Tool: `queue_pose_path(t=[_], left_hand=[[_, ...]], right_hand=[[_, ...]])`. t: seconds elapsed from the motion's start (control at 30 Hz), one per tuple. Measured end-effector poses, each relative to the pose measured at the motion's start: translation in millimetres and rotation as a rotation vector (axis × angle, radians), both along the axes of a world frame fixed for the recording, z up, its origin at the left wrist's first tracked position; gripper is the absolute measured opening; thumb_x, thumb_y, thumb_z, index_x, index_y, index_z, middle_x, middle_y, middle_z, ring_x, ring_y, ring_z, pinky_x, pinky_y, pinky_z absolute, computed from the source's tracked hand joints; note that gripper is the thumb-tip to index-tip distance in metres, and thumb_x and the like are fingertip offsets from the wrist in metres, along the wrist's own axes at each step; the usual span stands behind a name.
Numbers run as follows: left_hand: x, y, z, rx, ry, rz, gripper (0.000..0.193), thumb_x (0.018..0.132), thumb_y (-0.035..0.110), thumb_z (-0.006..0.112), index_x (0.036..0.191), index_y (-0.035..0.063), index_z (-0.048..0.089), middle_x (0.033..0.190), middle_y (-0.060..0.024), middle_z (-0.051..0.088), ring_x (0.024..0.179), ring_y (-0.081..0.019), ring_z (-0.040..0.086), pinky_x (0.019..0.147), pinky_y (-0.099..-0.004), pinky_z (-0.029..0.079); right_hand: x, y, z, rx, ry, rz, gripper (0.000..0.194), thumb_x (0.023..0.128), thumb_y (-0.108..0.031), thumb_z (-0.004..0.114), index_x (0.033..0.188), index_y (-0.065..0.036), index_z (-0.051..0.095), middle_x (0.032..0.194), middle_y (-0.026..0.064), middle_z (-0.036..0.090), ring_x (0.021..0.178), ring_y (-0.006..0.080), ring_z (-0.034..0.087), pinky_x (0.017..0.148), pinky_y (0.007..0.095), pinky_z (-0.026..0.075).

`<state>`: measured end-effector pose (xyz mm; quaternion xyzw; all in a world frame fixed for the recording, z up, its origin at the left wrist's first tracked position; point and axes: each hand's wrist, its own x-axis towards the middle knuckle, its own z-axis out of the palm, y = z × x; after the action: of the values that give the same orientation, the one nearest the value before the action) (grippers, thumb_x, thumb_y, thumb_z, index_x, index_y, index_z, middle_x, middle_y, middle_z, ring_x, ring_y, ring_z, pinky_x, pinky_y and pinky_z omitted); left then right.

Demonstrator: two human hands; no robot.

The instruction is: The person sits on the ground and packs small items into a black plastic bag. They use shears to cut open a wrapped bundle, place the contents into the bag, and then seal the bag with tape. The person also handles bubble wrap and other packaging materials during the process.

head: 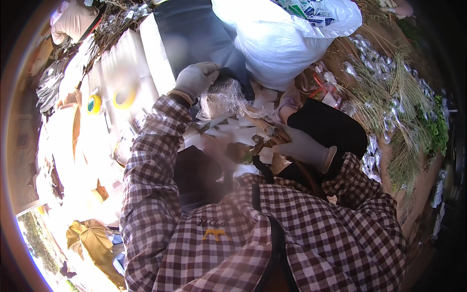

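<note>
My left hand (195, 79), in a pale glove, is closed at the lower edge of a black sheet (193, 33); its fingertips are partly hidden. Just beneath it lies a bundle wrapped in clear plastic film (222, 98). My right hand (304, 146), also gloved, grips brown woody stems (268, 127), with loose film touching their upper end. Between my knees, white paper pieces (239, 133) are scattered on the ground.
A full white plastic bag (281, 47) with printed packets (310, 11) on top stands ahead. Stacked cartons (120, 69) with tape rolls (94, 104) are at left. Long green-leaved cuttings (401, 98) and foil-like silvery bundles (372, 54) lie on soil at right. Another person (74, 22) is at upper left.
</note>
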<state>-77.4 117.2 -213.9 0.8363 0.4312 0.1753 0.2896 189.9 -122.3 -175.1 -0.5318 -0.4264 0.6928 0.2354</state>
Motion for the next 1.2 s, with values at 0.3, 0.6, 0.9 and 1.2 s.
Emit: queue_pose_path(t=[0.3,0.6,0.9,1.2], left_hand=[[-15,-8,-14,-0.077,-0.001,-0.111,0.025,0.092,0.022,0.063,0.114,0.0142,0.072,0.108,-0.0090,0.072,0.097,-0.0297,0.068,0.088,-0.0374,0.053],[-31,-36,-7,0.035,-0.038,0.071,0.024,0.091,0.021,0.062,0.112,0.0137,0.072,0.105,-0.0083,0.073,0.096,-0.0291,0.068,0.087,-0.0385,0.054],[-13,-43,-12,0.321,0.004,-0.012,0.016,0.088,0.021,0.065,0.100,0.0144,0.073,0.096,-0.0048,0.073,0.094,-0.0262,0.068,0.085,-0.0386,0.053],[-25,-98,-71,-0.426,-0.167,0.617,0.071,0.083,0.030,0.079,0.138,-0.0021,0.047,0.123,-0.0230,0.062,0.118,-0.0339,0.059,0.103,-0.0397,0.045]], right_hand=[[2,11,18,0.254,-0.579,0.371,0.065,0.085,-0.026,0.065,0.143,-0.006,0.043,0.103,0.0228,0.067,0.094,0.0360,0.066,0.082,0.0402,0.051],[-7,0,-2,0.182,-0.062,-0.024,0.066,0.087,-0.011,0.065,0.146,0.003,0.038,0.115,0.0076,0.063,0.100,0.0124,0.058,0.087,0.0296,0.049],[-3,7,-11,0.034,0.013,-0.034,0.056,0.088,-0.010,0.065,0.140,0.001,0.046,0.111,0.0022,0.059,0.099,0.0080,0.053,0.085,0.0244,0.047],[4,9,-11,0.054,-0.019,-0.100,0.045,0.091,-0.011,0.068,0.132,0.000,0.052,0.100,-0.0028,0.054,0.089,0.0066,0.053,0.079,0.0234,0.047]])
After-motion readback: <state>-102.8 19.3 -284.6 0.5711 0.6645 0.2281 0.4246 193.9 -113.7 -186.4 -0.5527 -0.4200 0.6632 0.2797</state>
